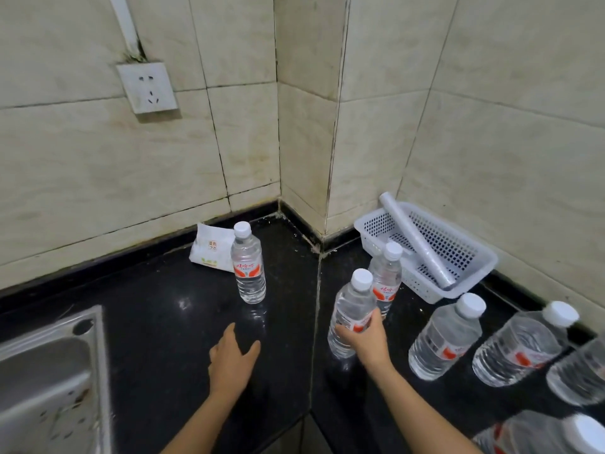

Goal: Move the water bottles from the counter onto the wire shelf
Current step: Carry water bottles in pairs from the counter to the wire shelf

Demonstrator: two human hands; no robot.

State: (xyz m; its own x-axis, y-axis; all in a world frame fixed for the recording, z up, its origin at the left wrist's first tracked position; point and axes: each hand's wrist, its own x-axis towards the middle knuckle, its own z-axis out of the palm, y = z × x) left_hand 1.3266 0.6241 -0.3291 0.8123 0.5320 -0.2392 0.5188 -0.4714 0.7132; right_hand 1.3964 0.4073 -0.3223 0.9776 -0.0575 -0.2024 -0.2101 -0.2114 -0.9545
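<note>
While our right hand (363, 335) grips one water bottle (352, 309) around its labelled middle, fingers and thumb curled about it, our left hand (234, 358) holds nothing. Its fingers are straight and spread, palm down over the black counter (147, 306).

The water bottle in our grip leans slightly and sits left of the white basket (474, 267), nearer to us than the basket. We cannot tell whether its base touches the counter.

A second bottle (386, 276) stands just behind it, just beside the basket's near left corner. A third bottle (247, 263) stands upright and alone, well left of the basket, beyond our left fingertips. A fourth bottle (447, 335), a fifth bottle (520, 345) and a sixth bottle (579, 375) stand in a row on the near side of the basket, running off to its right. All have white caps and red-and-white labels.

A clear plastic roll (415, 240) lies slanted in the basket, its upper end over the back rim. A white packet (212, 250) lies well left of the basket, against the wall behind the third bottle. A steel sink (49, 371) lies farthest left of the basket.
</note>
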